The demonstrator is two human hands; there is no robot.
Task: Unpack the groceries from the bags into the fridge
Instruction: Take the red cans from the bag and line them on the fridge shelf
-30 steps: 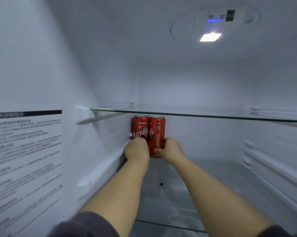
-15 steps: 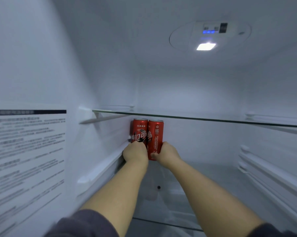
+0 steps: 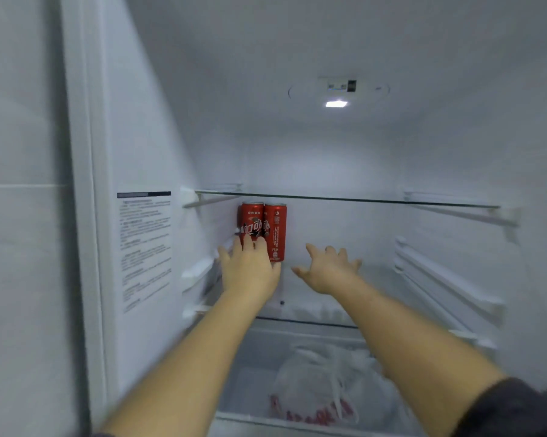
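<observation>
Fridge (image 3: 329, 165) interior is white, lit by ceiling lamp (image 3: 336, 104). Left can (image 3: 252, 219) and right can (image 3: 275, 234) are both slim, tall and red with silver top rims. White lettering runs across the bodies, and there's a small white code patch near the top of the right one; print is too blurred to read. Both are upright, side by side and touching, in the back left corner against the left wall. They stand on the lower shelf (image 3: 316, 310), tops just under the glass shelf (image 3: 376, 201). Left hand (image 3: 248, 274) is spread flat, fingers straight, fingertips overlapping the lower part of left can. Can't tell if they're touching it or just in front; nothing is gripped. It also covers the bottom left edge of right can. Right hand (image 3: 327, 272) is splayed wide, palm down, and holds nothing; it's near right can on its right side but apart from it. Forearms are bare, with a dark sleeve (image 3: 518, 408) at the lower right. Under the lower shelf, a drawer (image 3: 250, 373) holds a white plastic bag (image 3: 325, 373) with red print low on it; contents not discernible. Printed label (image 3: 144, 247) on the left wall is illegible. Support rails (image 3: 439, 279) run along the right wall. The whole frame is motion-blurred.
</observation>
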